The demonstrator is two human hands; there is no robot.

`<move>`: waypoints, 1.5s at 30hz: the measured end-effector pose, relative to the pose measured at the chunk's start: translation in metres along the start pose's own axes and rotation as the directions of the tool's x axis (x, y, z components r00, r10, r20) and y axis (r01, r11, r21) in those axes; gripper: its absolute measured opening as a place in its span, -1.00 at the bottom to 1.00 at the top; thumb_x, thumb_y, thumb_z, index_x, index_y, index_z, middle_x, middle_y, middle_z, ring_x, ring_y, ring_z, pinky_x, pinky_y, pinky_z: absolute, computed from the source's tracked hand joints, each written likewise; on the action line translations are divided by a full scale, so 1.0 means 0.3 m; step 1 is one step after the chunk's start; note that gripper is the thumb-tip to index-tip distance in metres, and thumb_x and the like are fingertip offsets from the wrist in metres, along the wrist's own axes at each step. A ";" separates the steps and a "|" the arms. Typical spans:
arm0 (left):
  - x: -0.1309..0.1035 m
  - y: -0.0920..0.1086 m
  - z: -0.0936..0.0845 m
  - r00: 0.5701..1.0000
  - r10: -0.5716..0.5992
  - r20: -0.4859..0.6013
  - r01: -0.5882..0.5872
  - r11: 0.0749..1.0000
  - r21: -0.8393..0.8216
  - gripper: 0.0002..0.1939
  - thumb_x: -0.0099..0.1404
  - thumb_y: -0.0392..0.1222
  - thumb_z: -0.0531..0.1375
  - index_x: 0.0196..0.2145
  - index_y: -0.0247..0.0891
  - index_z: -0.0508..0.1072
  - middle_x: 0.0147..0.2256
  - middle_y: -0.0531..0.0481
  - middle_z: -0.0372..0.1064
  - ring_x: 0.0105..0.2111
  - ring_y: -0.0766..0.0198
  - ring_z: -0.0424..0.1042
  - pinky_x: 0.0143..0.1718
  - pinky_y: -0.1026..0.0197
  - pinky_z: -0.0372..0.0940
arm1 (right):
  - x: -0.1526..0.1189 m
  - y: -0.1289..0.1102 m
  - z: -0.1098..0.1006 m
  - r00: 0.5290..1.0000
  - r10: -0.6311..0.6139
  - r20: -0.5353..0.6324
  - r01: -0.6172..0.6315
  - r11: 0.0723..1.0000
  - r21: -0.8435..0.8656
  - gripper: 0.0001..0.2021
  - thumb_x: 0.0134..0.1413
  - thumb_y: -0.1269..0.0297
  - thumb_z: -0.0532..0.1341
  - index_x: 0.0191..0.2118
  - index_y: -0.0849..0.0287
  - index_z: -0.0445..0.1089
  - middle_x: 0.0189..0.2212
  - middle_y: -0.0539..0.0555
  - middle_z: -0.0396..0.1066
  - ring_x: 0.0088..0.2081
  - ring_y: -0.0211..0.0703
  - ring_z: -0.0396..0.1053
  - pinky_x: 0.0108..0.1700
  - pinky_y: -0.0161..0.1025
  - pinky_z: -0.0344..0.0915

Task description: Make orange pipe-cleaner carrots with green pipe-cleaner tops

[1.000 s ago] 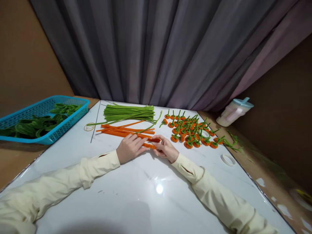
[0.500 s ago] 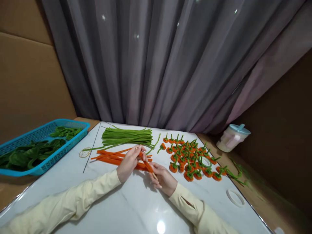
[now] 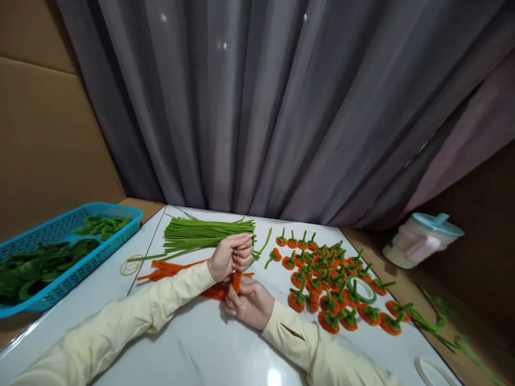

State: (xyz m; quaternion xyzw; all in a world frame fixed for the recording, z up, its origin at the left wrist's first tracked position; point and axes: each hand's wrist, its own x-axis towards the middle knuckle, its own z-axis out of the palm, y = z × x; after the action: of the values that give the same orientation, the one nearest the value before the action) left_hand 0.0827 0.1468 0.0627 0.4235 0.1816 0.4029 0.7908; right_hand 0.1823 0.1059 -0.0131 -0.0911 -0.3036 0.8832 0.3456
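Between my two hands runs a short coil of orange pipe cleaner (image 3: pixel 237 281). My left hand (image 3: pixel 231 256) is closed at its upper end, the fingers curled in. Lower down, my right hand (image 3: pixel 250 304) pinches the coil between thumb and fingers. Any stick inside the coil is hidden now. Loose orange pipe cleaners (image 3: pixel 167 269) lie partly under my left forearm. Just behind my hands is a bundle of green pipe cleaners (image 3: pixel 201 233). To the right sit many small orange pumpkins with green stems (image 3: pixel 298 299), made of pipe cleaner.
A blue basket (image 3: pixel 120 231) with green pipe-cleaner pieces stands at the left. A green-edged tape roll (image 3: pixel 361 289) lies among the pumpkins, and a white ring (image 3: pixel 434 370) near the right edge. A lidded cup (image 3: pixel 422 241) stands beyond, before a grey curtain (image 3: pixel 257 107).
My left hand has turned and closed higher over the coil, which now stands more upright. My right hand has shifted slightly left. The wooden stick seen before is out of sight; the view has shifted.
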 end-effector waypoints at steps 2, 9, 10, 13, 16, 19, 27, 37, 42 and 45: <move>0.005 0.004 -0.009 0.996 -0.051 0.079 0.055 0.997 -0.047 -0.64 0.19 -0.16 0.04 -0.65 -0.25 -0.04 -0.73 0.23 -0.28 -0.76 0.53 -0.30 -0.79 0.47 -0.26 | -0.002 0.007 -0.002 1.000 -0.013 -0.008 0.013 1.000 0.017 -0.88 -0.15 0.35 0.19 -0.43 0.24 0.24 -0.76 -0.07 0.21 -0.68 -0.34 0.00 -0.53 -0.31 -0.06; 0.010 0.020 -0.037 0.920 -0.174 0.353 0.238 0.960 -0.150 -0.65 0.06 -0.22 0.08 -0.71 -0.24 -0.05 -0.77 0.21 -0.29 -0.80 0.53 -0.29 -0.80 0.42 -0.24 | -0.005 0.025 -0.002 1.000 0.013 0.021 -0.014 0.999 0.048 -0.85 -0.10 0.32 0.22 -0.36 0.26 0.30 -0.76 -0.07 0.22 -0.66 -0.33 0.05 -0.51 -0.30 -0.05; 0.007 0.022 -0.037 0.902 -0.192 0.387 0.264 0.954 -0.141 -0.64 0.05 -0.21 0.08 -0.72 -0.24 -0.06 -0.77 0.21 -0.29 -0.81 0.53 -0.28 -0.80 0.42 -0.24 | -0.007 0.028 0.000 0.999 0.021 0.027 -0.023 0.998 0.051 -0.86 -0.10 0.32 0.22 -0.39 0.26 0.30 -0.76 -0.07 0.22 -0.66 -0.33 0.05 -0.50 -0.30 -0.05; 0.000 0.022 -0.023 0.900 -0.199 0.388 0.254 0.963 -0.095 -0.63 0.07 -0.19 0.10 -0.72 -0.25 -0.05 -0.77 0.21 -0.27 -0.80 0.53 -0.24 -0.79 0.42 -0.22 | -0.011 0.030 0.001 0.999 0.025 0.024 -0.027 0.998 0.048 -0.87 -0.09 0.31 0.22 -0.48 0.26 0.28 -0.77 -0.06 0.20 -0.66 -0.33 0.07 -0.50 -0.29 -0.03; 0.000 0.014 0.006 0.963 -0.138 0.231 0.139 0.990 0.010 -0.72 0.18 -0.18 0.07 -0.62 -0.30 0.11 -0.73 0.17 -0.11 -0.76 0.50 -0.12 -0.77 0.45 -0.15 | -0.008 0.025 0.000 0.998 -0.042 -0.055 0.045 0.998 0.051 -0.90 -0.12 0.37 0.22 -0.49 0.25 0.27 -0.78 -0.09 0.19 -0.67 -0.35 0.05 -0.49 -0.30 -0.01; -0.001 0.004 0.038 0.996 -0.073 0.055 0.066 0.991 0.112 -0.75 0.23 -0.13 0.07 -0.51 -0.27 0.11 -0.67 0.19 -0.06 -0.74 0.53 -0.13 -0.76 0.50 -0.16 | 0.000 0.017 0.000 0.987 -0.104 -0.122 0.110 0.993 0.044 -0.93 -0.15 0.43 0.20 -0.49 0.24 0.26 -0.77 -0.10 0.18 -0.67 -0.37 0.02 -0.48 -0.32 0.00; -0.016 0.003 0.050 0.998 -0.055 0.037 0.048 0.986 0.160 -0.56 0.27 0.00 -0.01 -0.63 -0.24 -0.08 -0.74 0.24 -0.25 -0.75 0.55 -0.27 -0.77 0.47 -0.32 | 0.002 0.004 -0.008 0.996 -0.081 -0.047 0.079 0.996 -0.045 -0.91 -0.15 0.42 0.15 -0.40 0.24 0.25 -0.75 -0.09 0.16 -0.67 -0.35 -0.01 -0.52 -0.33 0.00; -0.002 0.014 -0.001 0.978 -0.100 0.184 0.096 0.995 0.031 -0.56 0.27 -0.02 -0.02 -0.66 -0.25 -0.06 -0.74 0.24 -0.26 -0.78 0.55 -0.29 -0.78 0.45 -0.30 | 0.010 0.006 -0.015 0.992 -0.082 -0.101 0.067 0.987 -0.145 -0.89 -0.13 0.35 0.18 -0.48 0.21 0.19 -0.76 -0.09 0.19 -0.68 -0.36 0.03 -0.53 -0.35 0.04; 0.013 0.017 -0.025 0.936 -0.137 0.323 0.136 0.990 0.025 -0.53 0.27 -0.01 -0.02 -0.69 -0.25 -0.06 -0.75 0.24 -0.27 -0.79 0.55 -0.29 -0.78 0.43 -0.29 | 0.012 0.001 -0.022 0.987 -0.108 -0.120 0.088 0.983 -0.162 -0.84 -0.16 0.39 0.21 -0.58 0.24 0.19 -0.76 -0.07 0.21 -0.70 -0.40 0.03 -0.55 -0.36 0.05; 0.014 0.017 -0.030 0.919 -0.140 0.370 0.145 0.989 0.014 -0.52 0.25 0.01 0.00 -0.70 -0.25 -0.06 -0.76 0.24 -0.27 -0.79 0.55 -0.29 -0.78 0.43 -0.27 | 0.011 0.001 -0.027 0.985 -0.112 -0.128 0.090 0.982 -0.166 -0.81 -0.19 0.40 0.23 -0.65 0.25 0.20 -0.79 -0.07 0.20 -0.70 -0.39 0.05 -0.56 -0.36 0.06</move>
State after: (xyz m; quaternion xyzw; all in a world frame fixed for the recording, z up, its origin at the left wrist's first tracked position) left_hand 0.0771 0.1564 0.0619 0.4721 0.0572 0.2584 0.8409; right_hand 0.1827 0.1118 -0.0196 -0.1632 -0.3532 0.8289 0.4019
